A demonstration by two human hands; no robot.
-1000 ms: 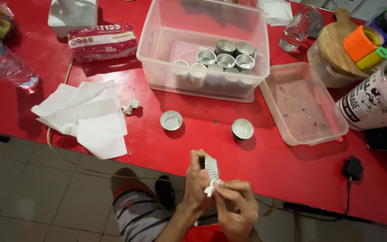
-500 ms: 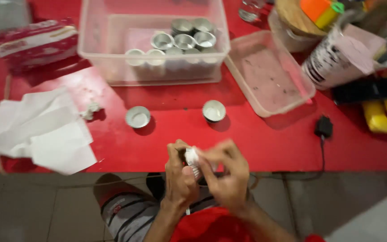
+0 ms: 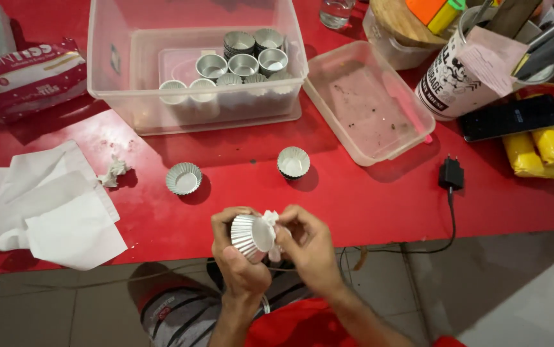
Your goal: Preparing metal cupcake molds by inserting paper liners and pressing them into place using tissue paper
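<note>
My left hand grips a small fluted metal baking cup on its side, just off the front edge of the red table. My right hand presses a crumpled bit of white tissue against the cup's opening. Two more fluted cups stand upright on the table beyond my hands, one to the left and one to the right. Several others sit inside a clear plastic tub further back.
White tissue sheets and a small tissue wad lie left. A tissue pack, an empty clear lid tray, a printed cup of utensils, a black phone, yellow packets and a black charger surround it.
The camera has moved closer and shifted right. My hands have turned the cup so its fluted side faces up, with the tissue now pressed at its opening.
</note>
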